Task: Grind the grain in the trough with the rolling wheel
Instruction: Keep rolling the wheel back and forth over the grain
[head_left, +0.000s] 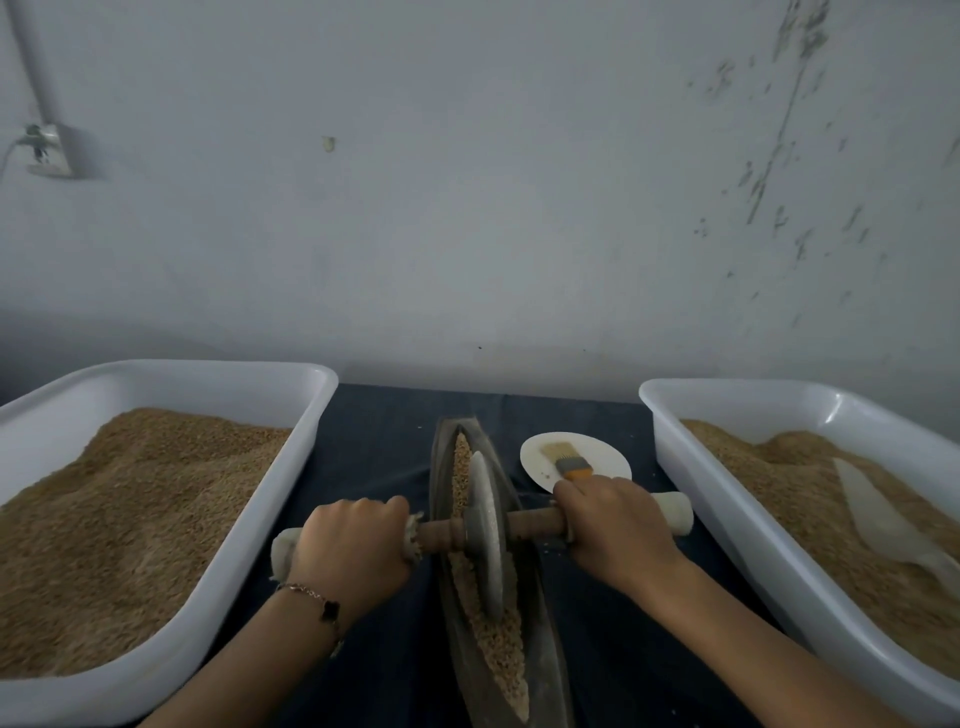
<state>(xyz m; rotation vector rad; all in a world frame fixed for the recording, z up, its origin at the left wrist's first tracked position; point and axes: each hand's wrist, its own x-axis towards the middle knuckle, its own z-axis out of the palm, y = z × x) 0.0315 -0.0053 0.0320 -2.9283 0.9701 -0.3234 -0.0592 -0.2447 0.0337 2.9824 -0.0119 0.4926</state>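
A long dark boat-shaped trough (545, 670) lies lengthwise on the dark cloth in the middle, filled with tan grain (498, 644). A grey metal wheel (485, 535) stands upright in the trough's groove, on a wooden axle (535, 524) with pale wrapped ends. My left hand (350, 551) grips the axle's left handle, a bracelet on its wrist. My right hand (615, 527) grips the right handle. The wheel sits around the middle of the trough, with grain both ahead of it and behind it.
A white tub (249, 525) of grain stands at the left. Another white tub (727, 525) at the right holds grain and a pale scoop (883, 519). A white plate (597, 452) with a small brush (566, 460) lies behind my right hand. A grey wall rises beyond.
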